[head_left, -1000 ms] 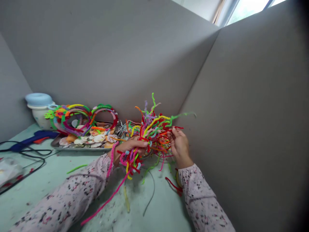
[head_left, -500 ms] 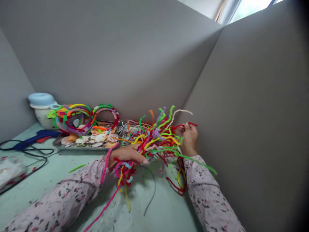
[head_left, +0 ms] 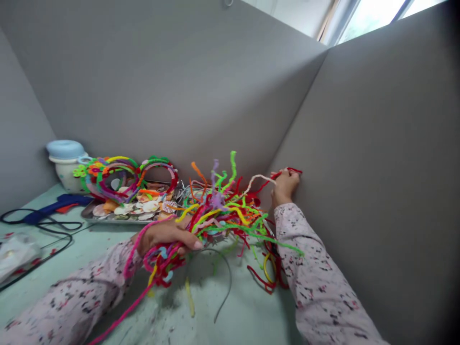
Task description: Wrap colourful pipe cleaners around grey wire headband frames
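Note:
My left hand [head_left: 170, 236] is wrapped around a thick bundle of pipe cleaners [head_left: 219, 215] in red, pink, yellow, green, purple and orange. Their ends fan out to the right and up, and a long pink strand trails down toward me. My right hand [head_left: 285, 186], by the right-hand wall, pinches a red pipe cleaner [head_left: 265, 184] that stretches out from the tangle. A pale strand runs close to those fingers; whether they hold it too, I cannot tell. Below the bundle a thin grey headband [head_left: 229, 280] lies on the table, partly hidden.
Left of the bundle, a metal tray [head_left: 124, 221] holds shells, with colourful wrapped headbands [head_left: 118, 179] on top. Farther left are a lidded jar [head_left: 68, 167], a blue glue gun [head_left: 46, 209] with black cord, and a plastic bag [head_left: 16, 254]. Grey partitions [head_left: 161, 86] enclose the table.
My left hand has moved left and slightly down with the bundle. My right hand has gone up and a little right, drawing the red pipe cleaner farther out.

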Motion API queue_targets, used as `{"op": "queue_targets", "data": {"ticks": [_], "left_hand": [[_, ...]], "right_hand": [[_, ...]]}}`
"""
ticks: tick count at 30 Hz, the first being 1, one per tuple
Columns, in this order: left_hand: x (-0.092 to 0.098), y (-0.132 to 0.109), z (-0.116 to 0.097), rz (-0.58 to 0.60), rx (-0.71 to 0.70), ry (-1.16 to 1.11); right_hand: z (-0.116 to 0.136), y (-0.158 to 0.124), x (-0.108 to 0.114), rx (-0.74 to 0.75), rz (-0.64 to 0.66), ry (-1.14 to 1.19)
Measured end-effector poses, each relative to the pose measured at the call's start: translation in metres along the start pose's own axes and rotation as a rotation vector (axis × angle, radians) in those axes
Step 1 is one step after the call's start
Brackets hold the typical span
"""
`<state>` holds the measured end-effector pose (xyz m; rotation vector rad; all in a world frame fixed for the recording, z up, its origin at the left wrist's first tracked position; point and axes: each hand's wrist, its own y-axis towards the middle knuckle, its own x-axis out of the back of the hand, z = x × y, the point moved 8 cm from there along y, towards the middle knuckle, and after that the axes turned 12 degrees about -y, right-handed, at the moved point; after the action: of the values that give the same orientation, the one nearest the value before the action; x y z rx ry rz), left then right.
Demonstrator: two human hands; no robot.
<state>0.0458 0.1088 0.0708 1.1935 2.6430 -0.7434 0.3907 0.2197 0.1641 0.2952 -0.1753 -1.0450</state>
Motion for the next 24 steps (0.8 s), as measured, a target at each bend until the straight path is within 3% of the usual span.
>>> {"op": "queue_targets", "data": {"ticks": [3, 6, 9, 14, 17, 20, 24], "left_hand": [[0.024, -0.009, -0.003, -0.068, -0.114, -0.115], [0.045, -0.014, -0.027, -0.075, -0.360, -0.267], [0.056, -0.019, -0.052, -0.077, -0.469, -0.374], [0.064, -0.038, -0.088, -0.118, -0.615, -0.470], [0.068, -0.042, -0.096, -0.135, -0.669, -0.522], [0.067, -0.027, -0.086, -0.210, -0.559, -0.501], [0.039, -0.004, -0.088, -0.186, -0.565, -0.385]], "right_hand": [[0.006, -0.004, 0.000, 0.098, 0.020, -0.087], [0.026, -0.024, 0.000, 0.418, 0.025, -0.298], [0.040, -0.038, 0.004, 0.673, -0.018, -0.454], [0.040, -0.008, 0.026, 0.701, -0.132, -0.553], [0.043, -0.007, 0.031, 0.704, -0.137, -0.564], [0.055, -0.045, 0.020, 0.765, 0.013, -0.495], [0.080, -0.125, 0.004, 0.881, 0.224, -0.358]]}}
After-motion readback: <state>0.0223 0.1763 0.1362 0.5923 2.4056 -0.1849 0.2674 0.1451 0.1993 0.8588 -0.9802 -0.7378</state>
